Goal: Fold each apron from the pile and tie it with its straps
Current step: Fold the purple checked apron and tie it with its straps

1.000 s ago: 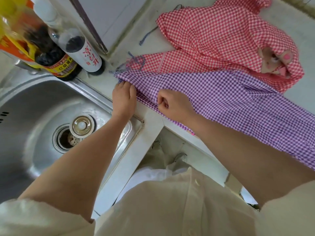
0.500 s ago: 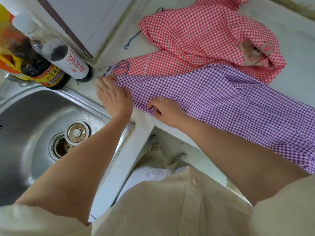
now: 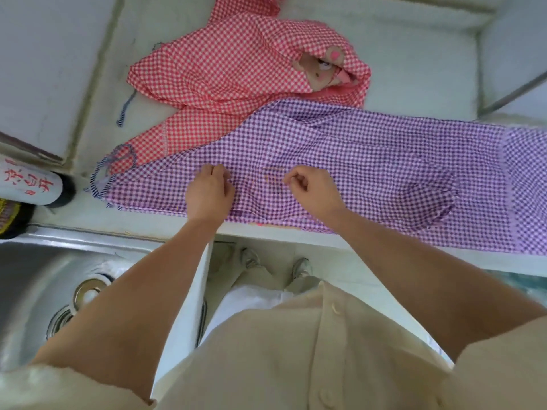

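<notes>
The sink [image 3: 35,291] sits at eight o'clock, nearest the body, and the counter [image 3: 148,216] runs across beyond it. The purple apron [image 3: 370,149] lies along the counter as a long band from nine to three o'clock, its near edge close to the counter's lip.

Both hands are on the band's middle. The right hand [image 3: 313,189] has its fingers curled and seems to pinch a small tuck of cloth. The left hand [image 3: 208,192] rests with fingers together, tips bent into the cloth. Whether it pinches, I cannot tell.

The step looks like a lengthwise fold. To do it well:
- Take matching holds with both hands.
- Lift evenly and carry the cloth toward twelve o'clock, edge parallel to the lip.
- Smooth outward toward the pocket [image 3: 423,199] at three o'clock.
- Leave the strap [image 3: 99,176] at nine o'clock outside the fold for tying.

The band overlaps the red apron [image 3: 225,72] at twelve o'clock, so dragging may pull that along. A bottle [image 3: 26,182] stands beside the strap.
</notes>
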Tool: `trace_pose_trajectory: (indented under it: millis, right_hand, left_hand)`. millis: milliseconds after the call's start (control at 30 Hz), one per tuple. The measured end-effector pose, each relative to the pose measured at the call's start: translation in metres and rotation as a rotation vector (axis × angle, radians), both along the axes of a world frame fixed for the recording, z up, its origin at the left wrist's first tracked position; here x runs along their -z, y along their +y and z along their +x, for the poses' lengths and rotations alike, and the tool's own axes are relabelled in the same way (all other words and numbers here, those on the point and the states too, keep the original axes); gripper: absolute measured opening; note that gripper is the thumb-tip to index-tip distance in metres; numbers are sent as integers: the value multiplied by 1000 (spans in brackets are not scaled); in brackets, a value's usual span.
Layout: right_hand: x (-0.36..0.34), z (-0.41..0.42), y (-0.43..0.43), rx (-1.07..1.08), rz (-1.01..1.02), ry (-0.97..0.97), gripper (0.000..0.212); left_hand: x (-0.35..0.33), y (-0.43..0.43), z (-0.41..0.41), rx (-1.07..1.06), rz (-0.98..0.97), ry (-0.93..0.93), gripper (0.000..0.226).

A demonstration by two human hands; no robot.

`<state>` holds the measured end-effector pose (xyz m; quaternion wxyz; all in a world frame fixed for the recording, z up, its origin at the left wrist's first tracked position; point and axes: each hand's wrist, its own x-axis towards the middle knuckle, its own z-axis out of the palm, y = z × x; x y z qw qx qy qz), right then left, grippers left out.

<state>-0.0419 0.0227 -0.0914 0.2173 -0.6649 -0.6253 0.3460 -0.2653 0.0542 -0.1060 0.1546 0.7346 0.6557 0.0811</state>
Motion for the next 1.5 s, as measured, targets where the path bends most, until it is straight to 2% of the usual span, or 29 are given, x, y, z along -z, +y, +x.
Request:
trace_pose_trajectory:
  millis: [200, 267, 333, 400, 467, 533, 600, 800, 867, 967, 1067, 1133, 1167, 1233, 1300, 1400, 1467, 1500]
  right_hand:
    - [-4, 83, -48, 455, -151, -88, 26]
    - [-8, 105, -64, 598, -356, 25, 32]
    - [-10, 118, -76, 608, -642, 105, 32]
    - [-9, 132, -89, 630, -770, 148, 25]
    - [-5, 146, -100, 693, -722, 81, 31]
    - [-2, 158, -110, 759, -600, -84, 45]
    - [1, 168, -116, 856, -526, -134, 50]
    - [6, 174, -125, 993, -426, -132, 47]
    - [6, 175, -126, 1034, -368, -91, 43]
    - [0, 175, -122, 1086, -198, -135, 30]
    - [-4, 179, -120, 1097, -124, -154, 16]
    - [-1, 181, -124, 1050, -215, -114, 19]
    - [2, 181, -125, 1062, -235, -53, 28]
    - [3, 183, -125, 1152, -180, 99, 49]
    - [3, 185, -120, 1178, -162, 169, 58]
    - [2, 191, -113, 1093, -138, 129, 18]
    - [2, 192, -111, 1080, -60, 67, 22]
    - [3, 194, -111, 1081, -50, 57, 15]
  left_hand:
    - [-1, -12, 53, 170, -55, -14, 17]
    - [-1, -17, 59, 278, -48, 19, 17]
    - [0, -19, 60, 366, -58, 43, 19]
    - [0, -21, 65, 423, -93, 66, 25]
    - [-3, -23, 70, 475, -106, 107, 37]
    - [-6, -25, 72, 550, -110, 113, 52]
    - [-7, -28, 76, 607, -125, 133, 56]
    - [-10, -30, 82, 634, -73, 158, 22]
    - [-11, -30, 81, 661, -81, 151, 17]
    - [-15, -29, 78, 733, -57, 144, 12]
    - [-19, -30, 81, 808, -118, 252, 12]
    - [-16, -32, 83, 836, -200, 327, 13]
    - [-15, -33, 85, 820, -231, 325, 14]
    - [-15, -34, 88, 760, -253, 268, 20]
    - [-15, -35, 90, 740, -202, 212, 27]
    - [-11, -34, 98, 684, -49, 100, 30]
    - [-6, -33, 105, 611, 9, 119, 34]
    - [-3, -32, 108, 579, -6, 145, 39]
